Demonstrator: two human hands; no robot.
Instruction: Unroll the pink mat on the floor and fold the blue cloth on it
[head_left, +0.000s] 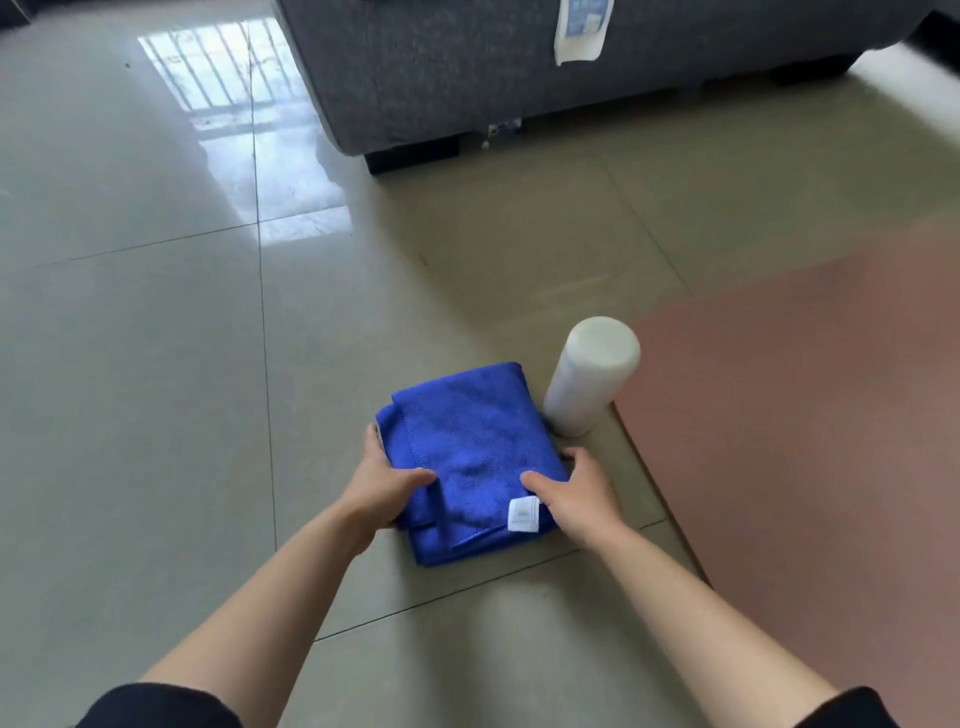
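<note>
The blue cloth (470, 447) lies folded in a thick rectangle on the tiled floor, a white label at its near right corner. My left hand (382, 486) grips its left edge, thumb on top and fingers tucked under. At the cloth's right edge, my right hand (576, 493) grips in the same way, thumb near the label. The pink mat (810, 415) lies flat and unrolled on the floor to the right, apart from the cloth.
A white cylinder (589, 376) stands upright between the cloth and the mat's edge, close to the cloth's far right corner. A grey sofa (519, 67) fills the back. Shiny bare tile (156, 338) stretches to the left.
</note>
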